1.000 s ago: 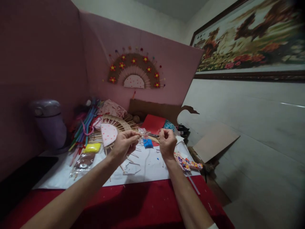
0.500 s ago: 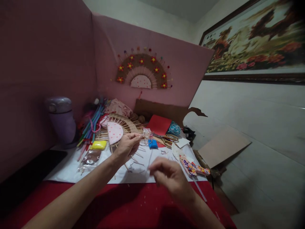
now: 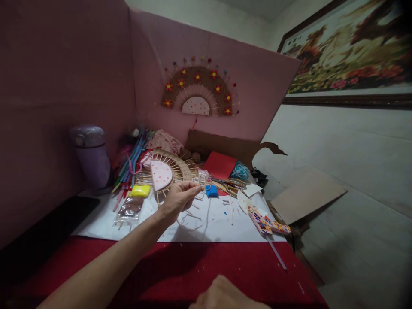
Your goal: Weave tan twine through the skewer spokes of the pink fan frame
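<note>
My left hand (image 3: pixel 179 200) is raised over the white paper sheet (image 3: pixel 212 223) and pinches a small clear plastic bag (image 3: pixel 202 177) between thumb and fingers. Just behind it lies a half-round fan of wooden sticks (image 3: pixel 165 171) with a pink dotted centre. My right hand (image 3: pixel 225 297) sits low at the bottom edge of the view, over the red tablecloth (image 3: pixel 199 270); only its back shows and its fingers are hidden.
A purple flask (image 3: pixel 92 154) stands at the left. Coloured pipe cleaners (image 3: pixel 130 165), a yellow packet (image 3: pixel 140 191), red paper (image 3: pixel 220 165), scissors (image 3: pixel 228 184) and patterned fabric (image 3: pixel 268 224) lie about. A finished fan (image 3: pixel 198 90) hangs on the pink board. Cardboard (image 3: pixel 305 195) lies on the floor at right.
My right hand has left the bag and dropped back toward me to the bottom edge. My left hand keeps hold of the bag. The view has shifted slightly left.
</note>
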A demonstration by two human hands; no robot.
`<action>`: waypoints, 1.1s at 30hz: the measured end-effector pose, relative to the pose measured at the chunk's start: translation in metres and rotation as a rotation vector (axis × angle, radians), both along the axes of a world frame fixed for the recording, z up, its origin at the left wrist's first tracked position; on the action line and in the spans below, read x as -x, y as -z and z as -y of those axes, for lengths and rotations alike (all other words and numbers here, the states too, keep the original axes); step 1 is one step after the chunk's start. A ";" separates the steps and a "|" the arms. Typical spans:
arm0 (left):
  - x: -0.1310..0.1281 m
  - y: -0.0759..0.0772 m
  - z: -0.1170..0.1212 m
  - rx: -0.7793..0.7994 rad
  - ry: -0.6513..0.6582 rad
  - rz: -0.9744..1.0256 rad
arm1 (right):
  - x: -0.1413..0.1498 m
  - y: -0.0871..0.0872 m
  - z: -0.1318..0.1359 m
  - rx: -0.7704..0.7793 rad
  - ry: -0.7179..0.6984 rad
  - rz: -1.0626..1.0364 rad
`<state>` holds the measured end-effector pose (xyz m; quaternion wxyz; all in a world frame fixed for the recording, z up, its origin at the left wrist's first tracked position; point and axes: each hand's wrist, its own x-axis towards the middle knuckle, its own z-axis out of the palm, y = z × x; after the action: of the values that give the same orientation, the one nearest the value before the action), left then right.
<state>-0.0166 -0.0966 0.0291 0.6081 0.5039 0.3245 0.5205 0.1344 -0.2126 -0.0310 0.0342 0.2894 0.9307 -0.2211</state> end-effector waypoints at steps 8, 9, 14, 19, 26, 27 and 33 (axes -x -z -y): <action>-0.001 -0.001 0.005 -0.064 0.017 -0.071 | -0.019 -0.090 -0.061 -0.240 0.818 -0.872; -0.001 0.000 0.005 -0.072 0.023 -0.079 | -0.017 -0.088 -0.071 -0.222 0.823 -0.906; -0.002 0.003 0.005 -0.090 0.053 -0.104 | -0.004 -0.076 -0.096 -0.006 0.724 -1.050; -0.002 0.002 0.004 -0.068 0.018 -0.082 | -0.006 -0.073 -0.098 0.122 0.753 -1.172; -0.002 0.004 0.002 -0.042 0.014 -0.048 | -0.016 -0.066 -0.100 0.242 0.722 -1.193; -0.002 0.004 0.003 -0.042 0.016 -0.044 | -0.016 -0.066 -0.100 0.259 0.723 -1.198; 0.000 0.002 0.003 -0.025 0.018 0.017 | -0.020 -0.069 -0.081 0.416 0.723 -1.238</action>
<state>-0.0170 -0.0991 0.0267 0.6093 0.5098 0.3081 0.5234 0.1544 -0.1320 0.0376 -0.5170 0.3876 0.5655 -0.5125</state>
